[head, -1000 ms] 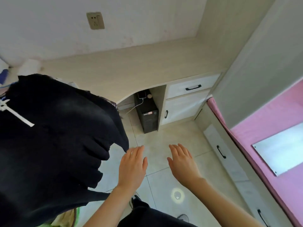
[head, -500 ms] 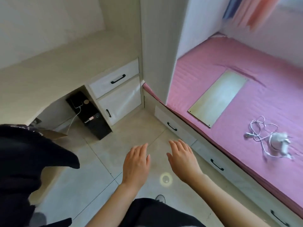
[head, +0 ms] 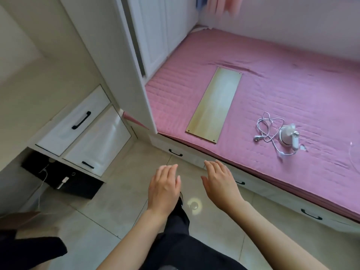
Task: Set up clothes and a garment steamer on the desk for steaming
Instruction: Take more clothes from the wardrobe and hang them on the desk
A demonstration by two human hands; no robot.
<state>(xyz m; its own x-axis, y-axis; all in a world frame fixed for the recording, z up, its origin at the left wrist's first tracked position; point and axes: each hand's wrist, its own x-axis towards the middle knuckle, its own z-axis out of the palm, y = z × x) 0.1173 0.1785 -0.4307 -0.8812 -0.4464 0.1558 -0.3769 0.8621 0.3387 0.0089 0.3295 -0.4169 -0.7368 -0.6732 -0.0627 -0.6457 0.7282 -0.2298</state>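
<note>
Over the tiled floor (head: 120,201) at six o'clock, your left hand (head: 163,189) and right hand (head: 220,184) flat, fingers straight, holding nothing, white garment steamer (head: 288,136) at two o'clock on the pink bed (head: 292,84), near a pale board (head: 214,105), dark cloth (head: 29,250), perhaps the clothes, at eight o'clock, desk (head: 39,98) at ten o'clock.

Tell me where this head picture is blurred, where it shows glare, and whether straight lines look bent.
Head view: the pink hanging cloth at the top edge is smeared; the steamer on the bed looks slightly soft; a round glare spot shines on the floor tiles near the left hand and right hand, both sharp; the wardrobe panel leans and bows, as wide-angle lenses do.
</note>
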